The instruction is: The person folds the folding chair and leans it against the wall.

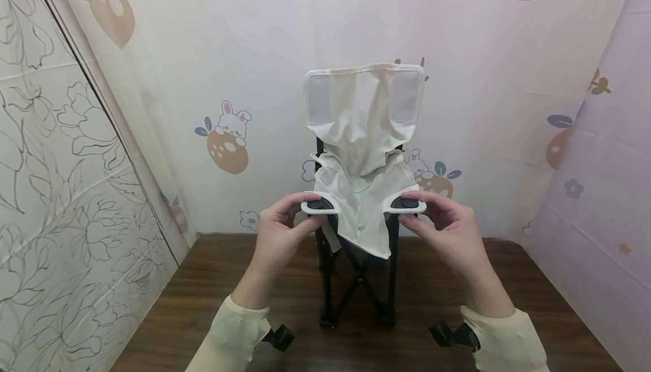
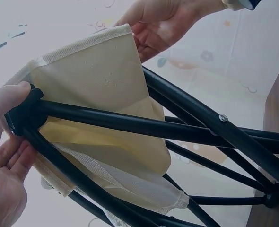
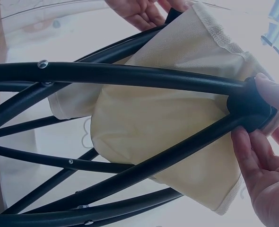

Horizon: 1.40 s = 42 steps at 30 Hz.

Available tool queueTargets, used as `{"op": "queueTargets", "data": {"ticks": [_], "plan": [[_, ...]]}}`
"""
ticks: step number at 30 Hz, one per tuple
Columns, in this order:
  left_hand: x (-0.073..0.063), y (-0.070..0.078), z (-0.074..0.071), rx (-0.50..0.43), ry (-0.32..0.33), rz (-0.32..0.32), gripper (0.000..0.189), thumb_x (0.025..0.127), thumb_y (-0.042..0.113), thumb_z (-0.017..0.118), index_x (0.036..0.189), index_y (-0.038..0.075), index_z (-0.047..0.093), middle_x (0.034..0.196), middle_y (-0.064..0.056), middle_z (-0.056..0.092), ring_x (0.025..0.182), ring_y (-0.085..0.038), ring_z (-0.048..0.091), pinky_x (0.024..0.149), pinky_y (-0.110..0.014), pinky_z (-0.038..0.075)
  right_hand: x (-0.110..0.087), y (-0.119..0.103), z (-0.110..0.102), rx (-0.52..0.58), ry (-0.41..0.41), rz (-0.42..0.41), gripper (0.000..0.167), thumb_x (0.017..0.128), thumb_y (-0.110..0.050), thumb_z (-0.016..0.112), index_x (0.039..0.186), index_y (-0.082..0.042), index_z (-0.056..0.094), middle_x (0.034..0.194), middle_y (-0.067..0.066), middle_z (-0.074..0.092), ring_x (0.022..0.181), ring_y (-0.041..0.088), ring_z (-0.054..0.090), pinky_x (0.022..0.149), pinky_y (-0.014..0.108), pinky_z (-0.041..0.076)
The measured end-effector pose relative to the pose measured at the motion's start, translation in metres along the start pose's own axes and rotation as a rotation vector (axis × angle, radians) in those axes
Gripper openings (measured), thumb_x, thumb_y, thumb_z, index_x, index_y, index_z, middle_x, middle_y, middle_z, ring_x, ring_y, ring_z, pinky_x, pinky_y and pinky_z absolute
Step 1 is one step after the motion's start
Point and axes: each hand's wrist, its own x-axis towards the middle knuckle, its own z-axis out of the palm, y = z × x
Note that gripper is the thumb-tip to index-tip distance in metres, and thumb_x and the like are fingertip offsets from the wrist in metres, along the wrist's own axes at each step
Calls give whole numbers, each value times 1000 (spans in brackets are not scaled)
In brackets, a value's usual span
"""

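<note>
A small folding chair [image 1: 362, 191] with cream fabric and a black tube frame stands upright on the table, its frame partly folded and the seat fabric creased. My left hand [image 1: 283, 225] pinches the black corner joint [image 2: 28, 111] at the chair's front left between thumb and fingers. At the front right, my right hand [image 1: 450, 228] grips the matching black joint [image 3: 250, 104] in the same way. Between the hands the cream seat fabric [image 1: 363, 213] sags, and the backrest [image 1: 363, 100] rises behind it. Crossed black tubes [image 1: 360, 279] show below the seat.
The chair stands on a dark brown wooden table [image 1: 213, 304]. Behind it hangs a pale curtain [image 1: 274, 106] printed with rabbits and carrots. A flower-patterned panel [image 1: 66, 191] is at the left. Black straps or mounts [image 1: 278, 338] stick out from the sleeves.
</note>
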Motion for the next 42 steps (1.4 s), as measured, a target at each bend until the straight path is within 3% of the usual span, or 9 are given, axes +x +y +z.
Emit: {"op": "queueTargets", "data": {"ticks": [24, 42], "plan": [[4, 1, 2, -12, -16, 22, 35, 91, -8, 82, 124, 0, 76, 121, -12, 78, 113, -23, 74, 90, -28, 62, 3, 0, 2, 3, -12, -21, 45, 89, 14, 82, 132, 4, 73, 118, 2, 77, 104, 14, 73, 96, 22, 59], [4, 3, 6, -55, -15, 5, 34, 90, -10, 81, 123, -4, 75, 118, -14, 78, 110, -19, 73, 85, -29, 64, 6, 0, 3, 47, -14, -52, 45, 87, 17, 83, 129, 7, 73, 113, 4, 78, 101, 13, 73, 94, 20, 59]]}}
